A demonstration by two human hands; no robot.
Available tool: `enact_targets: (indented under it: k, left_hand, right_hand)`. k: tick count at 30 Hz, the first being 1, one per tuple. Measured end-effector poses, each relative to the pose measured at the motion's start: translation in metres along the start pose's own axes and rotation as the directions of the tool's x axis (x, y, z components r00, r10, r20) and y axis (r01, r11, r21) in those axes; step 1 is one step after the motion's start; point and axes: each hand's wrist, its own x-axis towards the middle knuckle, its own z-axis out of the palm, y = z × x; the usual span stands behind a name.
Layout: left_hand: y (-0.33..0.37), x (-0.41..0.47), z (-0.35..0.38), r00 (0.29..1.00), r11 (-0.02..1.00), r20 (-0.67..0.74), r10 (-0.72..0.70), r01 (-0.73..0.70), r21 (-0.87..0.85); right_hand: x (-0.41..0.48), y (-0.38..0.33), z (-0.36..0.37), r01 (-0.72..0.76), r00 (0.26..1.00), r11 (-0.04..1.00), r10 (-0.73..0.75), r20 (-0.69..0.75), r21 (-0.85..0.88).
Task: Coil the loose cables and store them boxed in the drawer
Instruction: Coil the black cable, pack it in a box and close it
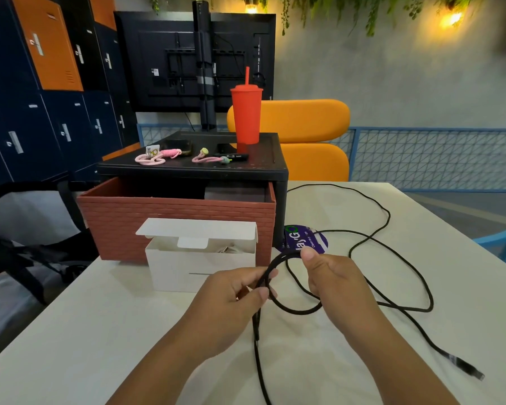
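**First inspector:** Your left hand (231,299) pinches the black cable (298,311) between thumb and fingertips, at the point where one small loop crosses itself. From that pinch a length drops toward you and runs off the near edge of the view.

**Second inspector:** Noted. Your right hand (333,276) grips the far side of the same loop, thumb pressed on top and the fingers curled underneath. The loop is held just above the table (70,331), between your two hands.

**First inspector:** The rest of the cable lies loose on the table to your right in wide, uneven bends. Its plug (468,371) rests near the right edge.

**Second inspector:** The white box (199,267) stands on the table just beyond your left hand with its lid flap raised. Something pale shows inside; you cannot tell from here what it is.

**First inspector:** Directly behind the box, the brick-patterned drawer (173,223) is pulled out of the black stand (193,171), with a dark item visible in its right half.

**Second inspector:** On top of the stand are two pink coiled cables (151,159) and a red tumbler (246,115) with a straw. A round purple sticker (319,241) lies on the table beside the drawer, with the cable crossing over it.
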Motion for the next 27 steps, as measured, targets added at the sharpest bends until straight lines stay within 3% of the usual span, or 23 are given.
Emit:
enact_targets:
  k: [4,7,12,15,17,19,24,27]
  left_hand:
    - [-0.001,0.001,0.0,0.997,0.999,-0.061,0.038,-0.04,-0.031]
    - [0.004,0.0,0.003,0.996,0.967,-0.082,-0.028,0.006,-0.254]
    - [0.01,-0.003,0.004,0.991,0.673,0.086,-0.099,0.13,-0.728]
    - [0.009,-0.004,0.005,0.977,0.505,0.196,-0.088,0.213,-0.836]
    - [0.008,-0.004,0.005,0.956,0.458,0.286,-0.072,0.286,-0.842]
    - [0.006,-0.004,0.004,0.933,0.483,0.355,-0.053,0.335,-0.809]
    - [0.002,-0.003,0.002,0.918,0.686,0.395,-0.043,0.315,-0.656]
    - [0.004,-0.002,0.002,0.91,0.676,0.414,-0.041,0.33,-0.659]
  right_hand:
    - [0.0,-0.001,-0.001,-0.008,1.0,0.999,0.007,0.026,0.037]
    - [-0.004,-0.005,0.004,0.031,0.998,0.998,-0.035,0.054,0.06]
    - [-0.006,-0.005,0.009,0.119,0.991,0.99,-0.123,0.054,0.071]
    - [-0.006,-0.004,0.009,0.137,0.989,0.987,-0.141,0.043,0.08]
    - [-0.007,-0.004,0.008,0.147,0.989,0.985,-0.149,0.013,0.092]
    - [-0.008,-0.004,0.008,0.155,0.988,0.984,-0.152,-0.04,0.092]
    - [-0.007,-0.002,0.007,0.176,0.98,0.981,-0.167,-0.108,0.08]
    - [-0.006,0.001,0.006,0.187,0.982,0.982,-0.187,0.004,0.029]
